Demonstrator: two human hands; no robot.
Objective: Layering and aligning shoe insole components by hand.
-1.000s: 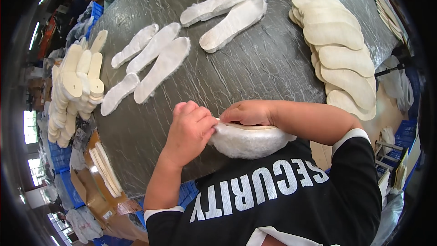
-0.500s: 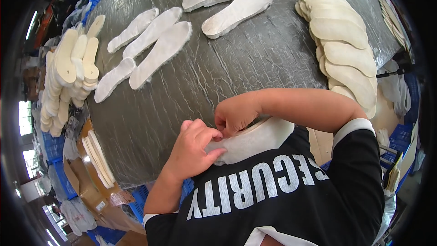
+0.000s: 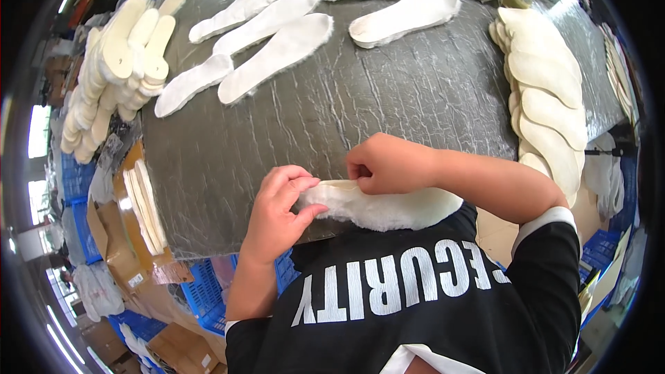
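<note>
A white fluffy insole (image 3: 395,211) lies lengthwise at the table's near edge, close against my shirt, with a cream layer showing along its far edge. My left hand (image 3: 280,208) holds the insole's left end, the thumb on the near side and the fingers on the far side. Curled over the far edge near the middle, my right hand (image 3: 388,164) has its fingers closed on the rim there. Its fingertips are partly hidden. Beyond my hands, several finished-looking white furry insoles, among them a long one (image 3: 277,59), lie spread on the table.
The dark, wrinkled table cover (image 3: 415,97) stretches ahead. Cream insoles are stacked in an overlapping row (image 3: 551,107) at the right and in a pile (image 3: 114,62) at the left. A blue crate (image 3: 204,294) and a cardboard box (image 3: 114,242) stand below the left edge.
My right hand has shifted rightward along the insole's far edge, away from my left hand. The insole shows more fully. The whole view has tilted, so the table's things sit farther right and higher.
</note>
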